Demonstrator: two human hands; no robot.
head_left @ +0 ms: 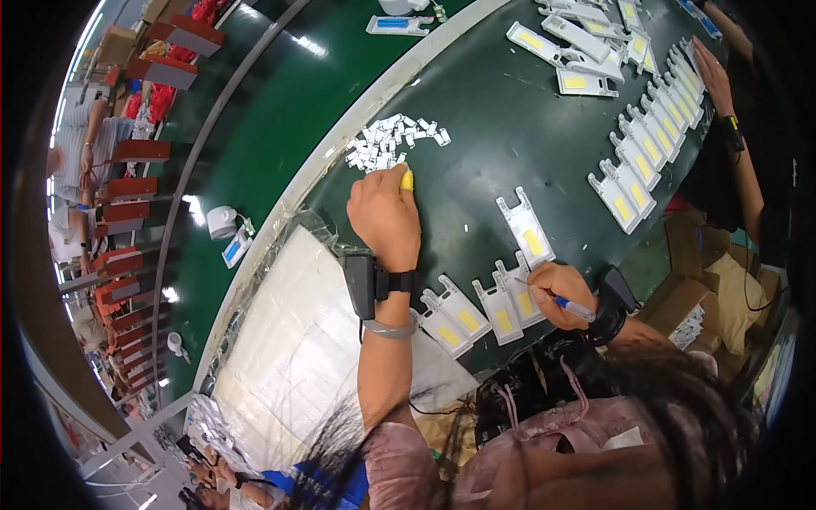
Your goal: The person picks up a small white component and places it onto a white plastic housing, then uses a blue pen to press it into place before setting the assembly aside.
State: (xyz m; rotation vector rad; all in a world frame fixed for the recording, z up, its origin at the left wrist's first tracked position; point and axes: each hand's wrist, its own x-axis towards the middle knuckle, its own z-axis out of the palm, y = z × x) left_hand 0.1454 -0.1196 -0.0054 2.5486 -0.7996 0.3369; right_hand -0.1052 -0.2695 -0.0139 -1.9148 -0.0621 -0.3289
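Observation:
My left hand [387, 208], with a yellow finger cover [407, 180] on one finger, is at the near edge of a pile of small white connector-like pieces [374, 144]. Its fingers are curled, and their tips are hidden. In my right hand [563, 293] is a slim blue-and-clear pen-like tool [576, 308], its thin tip pointing left. Below that hand lie white plastic panels [512, 297] with yellow strips, partly overlapping. One more panel [524, 225] lies just beyond the right hand. A pair of panels [455, 317] rests beside my left wrist.
A slanting row of panels [650, 140] runs along the right, by another person's hand [712, 76]. Loose panels [586, 47] are heaped at the far side. A raised pale edge [289, 183] divides the table from a green conveyor [255, 127]. Cardboard boxes [693, 310] stand lower right.

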